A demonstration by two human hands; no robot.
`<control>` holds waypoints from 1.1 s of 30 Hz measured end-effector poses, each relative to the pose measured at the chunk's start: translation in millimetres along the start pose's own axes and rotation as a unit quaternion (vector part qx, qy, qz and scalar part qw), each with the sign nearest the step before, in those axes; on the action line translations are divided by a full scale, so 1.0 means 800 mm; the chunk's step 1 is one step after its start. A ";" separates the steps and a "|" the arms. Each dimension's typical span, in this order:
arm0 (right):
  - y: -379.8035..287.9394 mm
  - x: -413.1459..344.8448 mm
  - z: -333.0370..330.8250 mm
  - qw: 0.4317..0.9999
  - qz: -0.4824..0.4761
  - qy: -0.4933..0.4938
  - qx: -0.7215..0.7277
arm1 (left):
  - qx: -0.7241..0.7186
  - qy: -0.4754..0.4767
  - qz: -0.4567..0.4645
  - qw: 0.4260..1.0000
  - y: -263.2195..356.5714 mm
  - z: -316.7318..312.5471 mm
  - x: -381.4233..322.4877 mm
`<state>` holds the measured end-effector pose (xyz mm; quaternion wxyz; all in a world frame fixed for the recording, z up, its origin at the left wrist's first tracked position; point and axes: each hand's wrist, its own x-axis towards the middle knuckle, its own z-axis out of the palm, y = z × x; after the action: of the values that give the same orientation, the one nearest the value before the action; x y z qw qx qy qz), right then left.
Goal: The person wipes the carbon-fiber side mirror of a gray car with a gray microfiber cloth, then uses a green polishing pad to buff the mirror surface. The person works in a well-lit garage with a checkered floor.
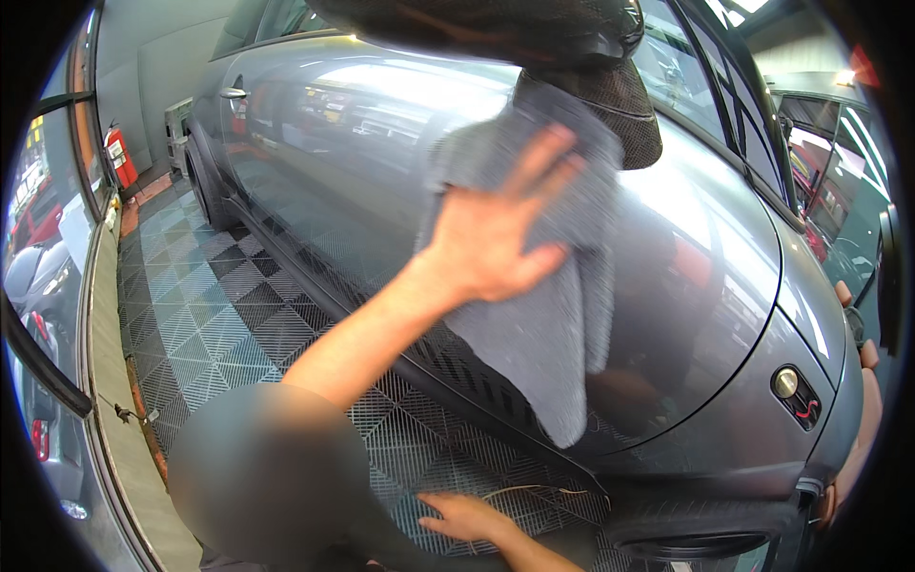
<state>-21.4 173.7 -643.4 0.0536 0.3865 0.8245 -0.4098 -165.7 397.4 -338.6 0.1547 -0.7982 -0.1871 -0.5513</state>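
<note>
A grey microfibre towel [529, 343] hangs in folds against the grey car door [322, 143], just beneath the carbon-patterned side mirror [622, 121]. My left hand [493, 229] lies spread over the towel, palm towards the door and fingers pointing at the mirror. Both hand and towel are slightly blurred. Low in the view, my right hand [461, 516] is over the tiled floor, fingers apart, with nothing visible in it. A round blurred patch covers part of the lower left, hiding my left upper arm.
The front tyre [686, 533] and a side indicator [793, 397] are at lower right. A thin cord [543, 490] lies near the sill. A fire extinguisher [121, 157] stands by the far-left wall. Part of another person [866, 407] shows beyond the car's front. Glass panes [57, 186] line the left.
</note>
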 end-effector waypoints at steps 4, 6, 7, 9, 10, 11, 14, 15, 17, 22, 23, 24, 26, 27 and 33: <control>-0.019 0.004 -0.003 1.000 0.027 -0.011 -0.006 | 0.113 0.061 -0.115 0.985 -0.046 -0.023 0.016; -0.027 0.010 -0.003 0.999 0.028 -0.023 -0.012 | 0.056 0.083 -0.197 0.975 -0.051 -0.024 0.052; -0.032 0.013 -0.003 1.000 0.019 -0.019 -0.010 | 0.061 0.103 -0.205 0.972 -0.043 -0.013 0.053; -0.036 0.019 -0.001 1.000 0.009 -0.012 -0.005 | 0.071 0.141 -0.217 0.963 -0.012 0.014 0.038; -0.031 0.018 0.000 1.000 0.014 -0.009 -0.004 | 0.052 0.126 -0.228 0.964 0.015 0.021 0.026; -0.028 0.019 0.001 1.000 0.017 -0.008 -0.004 | 0.071 0.092 -0.215 0.970 0.039 0.033 0.009; -0.030 0.019 -0.005 0.999 0.039 -0.034 -0.012 | 0.060 0.052 -0.192 0.978 0.072 0.054 -0.013; -0.024 0.017 -0.002 0.999 0.032 -0.031 -0.009 | 0.016 0.067 -0.205 0.976 0.070 0.054 -0.007; -0.006 0.013 0.009 0.999 0.020 -0.024 -0.004 | -0.003 0.101 -0.233 0.967 0.064 0.053 0.008; -0.016 -0.008 0.004 0.997 0.054 -0.057 0.007 | 0.069 0.153 -0.292 0.942 0.048 0.048 0.033; -0.020 -0.012 -0.001 0.997 0.055 -0.062 0.006 | 0.074 0.153 -0.302 0.938 0.055 0.052 0.031; -0.008 -0.018 0.002 0.997 0.049 -0.053 0.002 | 0.065 0.130 -0.305 0.941 0.082 0.063 0.024; 0.017 -0.026 0.021 0.999 0.030 -0.041 -0.003 | 0.062 0.101 -0.263 0.957 0.099 0.074 0.017; 0.018 -0.027 0.020 0.998 0.042 -0.051 -0.001 | 0.055 0.109 -0.253 0.960 0.094 0.074 0.019; 0.007 -0.040 0.012 0.999 0.033 -0.034 0.026 | -0.060 0.150 -0.307 0.938 0.030 0.020 0.087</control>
<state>2.3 149.8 -640.8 0.0855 0.4004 0.7982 -0.4419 -118.7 392.3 -279.7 -0.0445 -0.6175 -0.3642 -0.6957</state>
